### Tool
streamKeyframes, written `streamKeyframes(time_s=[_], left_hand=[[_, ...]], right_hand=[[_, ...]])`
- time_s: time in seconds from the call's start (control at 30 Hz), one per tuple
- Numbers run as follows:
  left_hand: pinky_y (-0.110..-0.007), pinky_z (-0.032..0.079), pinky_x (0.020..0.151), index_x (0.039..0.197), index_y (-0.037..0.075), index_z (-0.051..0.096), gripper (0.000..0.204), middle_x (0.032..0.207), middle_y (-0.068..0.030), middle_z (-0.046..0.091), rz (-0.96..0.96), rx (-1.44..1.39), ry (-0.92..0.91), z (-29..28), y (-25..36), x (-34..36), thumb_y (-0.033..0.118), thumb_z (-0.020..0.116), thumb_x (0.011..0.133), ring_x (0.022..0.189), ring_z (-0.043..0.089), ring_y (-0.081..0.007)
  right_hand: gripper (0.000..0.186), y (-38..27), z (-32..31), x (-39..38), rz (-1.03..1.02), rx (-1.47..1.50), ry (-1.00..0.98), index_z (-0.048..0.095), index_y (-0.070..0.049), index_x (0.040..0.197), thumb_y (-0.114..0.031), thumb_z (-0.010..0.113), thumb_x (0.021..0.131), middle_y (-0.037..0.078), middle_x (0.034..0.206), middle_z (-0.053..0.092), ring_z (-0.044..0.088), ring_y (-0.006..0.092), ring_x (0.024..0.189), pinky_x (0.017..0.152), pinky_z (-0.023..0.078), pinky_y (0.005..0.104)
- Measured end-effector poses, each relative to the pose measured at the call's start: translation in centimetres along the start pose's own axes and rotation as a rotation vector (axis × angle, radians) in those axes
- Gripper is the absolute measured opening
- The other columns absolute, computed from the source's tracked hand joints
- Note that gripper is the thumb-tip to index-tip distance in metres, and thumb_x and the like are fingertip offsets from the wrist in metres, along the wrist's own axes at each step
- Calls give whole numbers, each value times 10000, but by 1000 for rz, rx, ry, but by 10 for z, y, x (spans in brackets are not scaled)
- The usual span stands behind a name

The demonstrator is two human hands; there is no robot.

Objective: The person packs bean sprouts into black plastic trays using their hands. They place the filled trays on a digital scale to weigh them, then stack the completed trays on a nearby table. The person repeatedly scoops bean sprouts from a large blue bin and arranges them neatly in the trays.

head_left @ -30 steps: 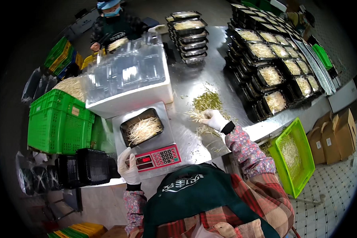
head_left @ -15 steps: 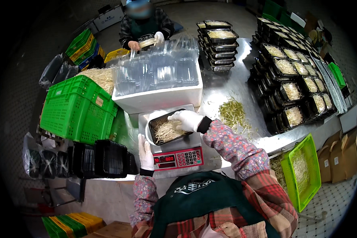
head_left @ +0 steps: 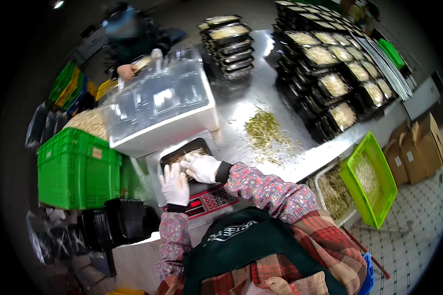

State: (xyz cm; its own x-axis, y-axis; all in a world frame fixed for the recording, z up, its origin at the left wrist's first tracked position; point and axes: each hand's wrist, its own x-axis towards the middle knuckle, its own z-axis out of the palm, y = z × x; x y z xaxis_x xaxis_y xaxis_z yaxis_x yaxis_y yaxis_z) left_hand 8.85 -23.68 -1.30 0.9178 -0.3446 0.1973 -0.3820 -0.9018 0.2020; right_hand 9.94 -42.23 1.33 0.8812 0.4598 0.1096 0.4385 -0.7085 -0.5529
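Pressing both gloved hands, left hand point(head_left: 175, 184) and right hand point(head_left: 202, 167), fingers loosely spread, onto sprouts in black tray point(head_left: 177, 156) sitting on scale point(head_left: 209, 200), steel table point(head_left: 241, 105); grip unclear.

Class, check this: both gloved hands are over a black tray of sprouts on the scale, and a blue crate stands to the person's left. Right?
Not quite. The crate to the person's left is green, not blue, as the head view shows. The rest holds: the left hand and right hand are over the black tray on the scale.
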Motion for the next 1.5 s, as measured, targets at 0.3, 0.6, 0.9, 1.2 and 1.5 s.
streamKeyframes(time_s=[0.3,0.6,0.9,1.2,1.5], left_hand=[[-401,275,1152,1449,-44,354,488,1474,-194,411,64,-768,381,-64,52,-4,131,475,1010,1375,390,-289],[-421,286,1145,1367,23,497,685,1416,-170,472,349,-763,-199,-34,169,-5,74,771,742,1380,369,-365],[-477,401,1041,1549,114,99,1291,1576,-209,152,440,-305,-611,109,229,-6,314,901,557,1337,361,-409],[-386,525,792,1084,134,703,286,979,-90,636,401,-537,-351,209,257,62,189,726,804,878,646,-291],[-294,524,777,1127,46,686,331,1022,-103,628,137,-525,-228,153,200,4,48,727,799,906,639,-218]], right_hand=[[646,85,40,-141,433,-156,294,470,-141,1385,-435,659,842,158,1387,498,411,356,1335,1099,301,561],[581,198,-32,-291,592,-208,251,566,-254,1350,-463,684,822,74,1554,327,192,344,1467,1172,170,537],[1344,166,-22,-332,843,-193,63,156,-148,1547,-519,894,486,244,1570,156,271,450,1395,1080,296,589],[191,249,-35,-268,681,96,176,709,-127,923,-251,712,778,91,979,626,632,293,914,803,511,398],[124,262,-51,-327,746,220,494,672,-120,851,-208,731,787,61,889,631,639,258,845,762,510,340]])
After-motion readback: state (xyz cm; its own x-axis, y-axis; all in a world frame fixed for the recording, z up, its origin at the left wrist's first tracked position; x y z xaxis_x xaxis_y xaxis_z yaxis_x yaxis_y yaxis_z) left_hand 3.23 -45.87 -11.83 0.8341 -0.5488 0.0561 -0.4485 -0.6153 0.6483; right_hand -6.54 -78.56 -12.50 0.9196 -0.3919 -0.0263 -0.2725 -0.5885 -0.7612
